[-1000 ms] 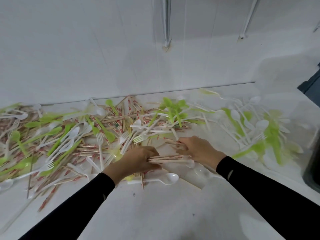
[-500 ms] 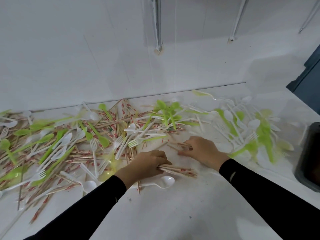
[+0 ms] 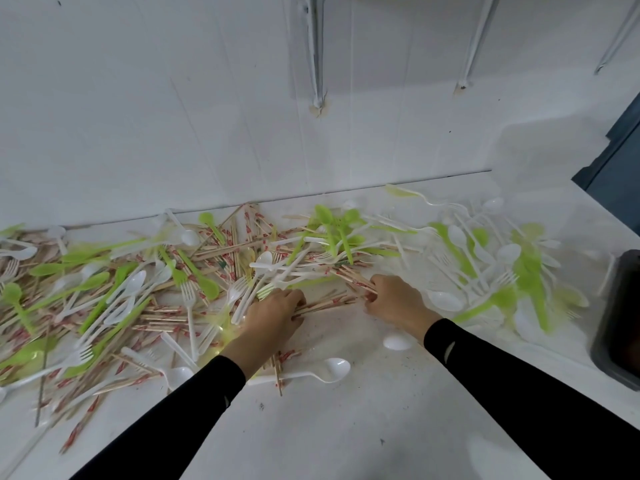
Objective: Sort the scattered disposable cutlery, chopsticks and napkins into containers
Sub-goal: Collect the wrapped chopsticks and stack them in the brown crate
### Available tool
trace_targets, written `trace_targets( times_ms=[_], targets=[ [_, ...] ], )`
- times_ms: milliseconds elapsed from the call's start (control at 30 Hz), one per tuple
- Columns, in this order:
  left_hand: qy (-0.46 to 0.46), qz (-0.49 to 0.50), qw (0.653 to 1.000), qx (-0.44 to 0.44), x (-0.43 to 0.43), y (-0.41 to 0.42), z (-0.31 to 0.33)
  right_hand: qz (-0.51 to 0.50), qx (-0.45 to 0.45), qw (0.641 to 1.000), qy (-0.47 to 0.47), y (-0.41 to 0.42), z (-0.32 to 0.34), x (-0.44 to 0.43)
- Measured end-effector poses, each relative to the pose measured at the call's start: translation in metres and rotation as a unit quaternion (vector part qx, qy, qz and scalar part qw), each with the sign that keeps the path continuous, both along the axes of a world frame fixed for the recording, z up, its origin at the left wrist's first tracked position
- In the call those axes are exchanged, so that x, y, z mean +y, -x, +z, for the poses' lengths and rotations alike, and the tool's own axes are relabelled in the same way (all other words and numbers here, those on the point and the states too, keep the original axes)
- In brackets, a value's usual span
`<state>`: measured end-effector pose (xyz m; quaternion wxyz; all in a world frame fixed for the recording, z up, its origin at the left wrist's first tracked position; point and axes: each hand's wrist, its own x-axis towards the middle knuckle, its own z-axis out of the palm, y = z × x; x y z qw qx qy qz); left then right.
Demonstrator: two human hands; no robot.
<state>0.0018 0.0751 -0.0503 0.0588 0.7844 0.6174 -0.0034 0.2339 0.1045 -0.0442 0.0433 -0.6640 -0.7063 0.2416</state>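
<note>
A white wall [image 3: 173, 116] backs a white table [image 3: 346, 427]. Along the table's far half lies the heap: green and white spoons [image 3: 457, 237], white forks [image 3: 188, 292] and paper-banded chopsticks [image 3: 162, 310], all crossed over one another. The chopsticks are thickest to the left and in the middle, the plastic to the right. No napkins can be made out. A dark bin [image 3: 620, 317] stands at the right edge, well apart from the middle of the heap and only partly in view.

Both hands are low at the heap's near edge. The left hand [image 3: 273, 313] has its fingers curled round one end of a bundle [image 3: 325, 303] of chopsticks that lies nearly flat on the table. The right hand [image 3: 394, 299] curls round sticks at the other end, though its fingertips are hidden. A lone white spoon [image 3: 329, 370] lies near the left wrist.

The sticks are probably light, stiff and thin. They would roll and fan out of a loose hold, and a single end grip would let them droop and spill. Squaring the ends and then clasping the bundle round its middle looks the safer hold. The plastic pieces are likely slick and springy, and they snag on one another, so sticks drawn from under them may drag forks along.
</note>
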Motion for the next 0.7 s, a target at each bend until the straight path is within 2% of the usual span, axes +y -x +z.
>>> trace_targets(
  times_ms=[167,267,400,467,533,600,700],
  targets=[
    [0.042,0.026,0.998,-0.049,0.004,-0.004,0.002,-0.001,-0.025,1.0,-0.001,0.008,-0.004,-0.005],
    [0.031,0.014,0.997,-0.07,0.009,-0.002,0.004,0.0,0.011,1.0,-0.001,0.004,-0.002,-0.006],
    [-0.073,-0.01,0.99,-0.123,0.016,-0.001,0.014,-0.04,0.129,0.991,-0.019,-0.004,0.016,0.001],
    [-0.118,0.012,0.98,-0.162,0.022,-0.002,0.021,-0.055,0.181,0.982,-0.025,-0.006,0.03,0.006],
    [-0.109,0.059,0.95,-0.286,0.029,-0.007,0.033,-0.04,0.214,0.976,-0.015,-0.008,0.043,0.008],
    [-0.103,0.106,0.897,-0.416,0.034,-0.015,0.048,-0.021,0.233,0.972,-0.002,-0.009,0.05,0.006],
    [-0.133,0.124,0.826,-0.534,0.037,-0.019,0.056,-0.023,0.296,0.955,-0.006,-0.011,0.05,0.005]
  ],
)
